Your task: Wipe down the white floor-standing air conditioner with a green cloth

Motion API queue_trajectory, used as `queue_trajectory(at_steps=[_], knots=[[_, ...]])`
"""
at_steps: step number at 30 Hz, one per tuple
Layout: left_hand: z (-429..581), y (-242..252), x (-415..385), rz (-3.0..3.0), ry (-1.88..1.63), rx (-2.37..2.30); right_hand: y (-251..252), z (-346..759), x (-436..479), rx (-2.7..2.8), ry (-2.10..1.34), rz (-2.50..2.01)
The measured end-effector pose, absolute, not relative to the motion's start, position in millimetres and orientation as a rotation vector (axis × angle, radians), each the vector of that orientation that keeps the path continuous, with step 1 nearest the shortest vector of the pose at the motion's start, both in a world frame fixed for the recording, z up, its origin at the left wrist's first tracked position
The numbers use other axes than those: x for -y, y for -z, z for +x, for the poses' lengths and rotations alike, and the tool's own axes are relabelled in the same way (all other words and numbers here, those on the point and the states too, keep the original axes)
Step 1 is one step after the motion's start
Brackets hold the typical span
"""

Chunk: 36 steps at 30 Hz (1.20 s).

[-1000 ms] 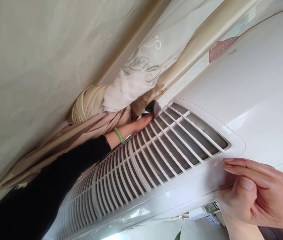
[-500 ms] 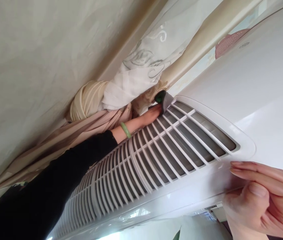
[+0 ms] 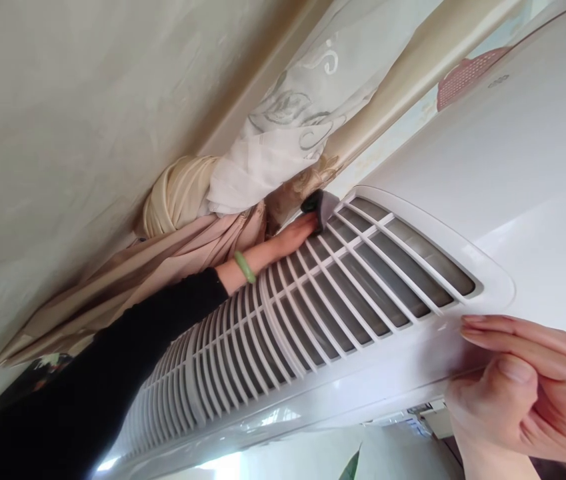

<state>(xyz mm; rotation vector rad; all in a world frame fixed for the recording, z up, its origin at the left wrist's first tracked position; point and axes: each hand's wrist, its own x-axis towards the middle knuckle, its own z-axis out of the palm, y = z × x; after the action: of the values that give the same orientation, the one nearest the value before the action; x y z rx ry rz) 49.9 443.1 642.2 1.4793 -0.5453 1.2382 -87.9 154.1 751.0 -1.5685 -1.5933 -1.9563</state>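
Observation:
A long white air conditioner with a slatted grille [image 3: 363, 270] runs diagonally across the view. My left arm, in a black sleeve with a green bangle [image 3: 245, 267] at the wrist, reaches along the grille's upper edge. A cloth [image 3: 327, 208], grey with a dark green part, is bunched in my left hand [image 3: 303, 232] and pressed against the slats near the grille's end. At the lower right, beside the smooth lower border of the unit, is my right hand [image 3: 527, 390]. Its fingers lie together with the thumb folded against them, and nothing shows between them.
Behind my left arm hang a tied beige curtain [image 3: 177, 199] and a white patterned sheer curtain [image 3: 283, 127]. A pink perforated object [image 3: 467, 79] sits behind the unit at the upper right. A green leaf tip [image 3: 350, 465] pokes up at the bottom.
My left hand and the cloth have slid slightly down and left along the grille's upper edge. My right hand has stayed almost where it was.

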Motion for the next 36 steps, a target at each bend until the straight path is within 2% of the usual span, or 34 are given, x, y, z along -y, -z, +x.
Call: queue_trajectory(at_steps=[3, 13, 19, 25, 36], knots=[[29, -624, -438, 1.420, -1.189, 0.627, -750, -89, -156, 1.565, 1.974, -1.552], [-48, -624, -398, 1.472, -1.623, 0.705, -747, -96, -157, 1.498, 1.947, -1.707], [-30, -621, -411, 1.567, -1.581, 0.647, -748, -101, -160, 1.506, 1.931, -1.723], [-9, -607, -416, 1.586, -1.471, 0.483, -754, -88, -161, 1.766, 1.927, -1.343], [-62, -604, -397, 1.605, -1.643, 0.545, -750, -92, -162, 1.805, 1.879, -1.356]])
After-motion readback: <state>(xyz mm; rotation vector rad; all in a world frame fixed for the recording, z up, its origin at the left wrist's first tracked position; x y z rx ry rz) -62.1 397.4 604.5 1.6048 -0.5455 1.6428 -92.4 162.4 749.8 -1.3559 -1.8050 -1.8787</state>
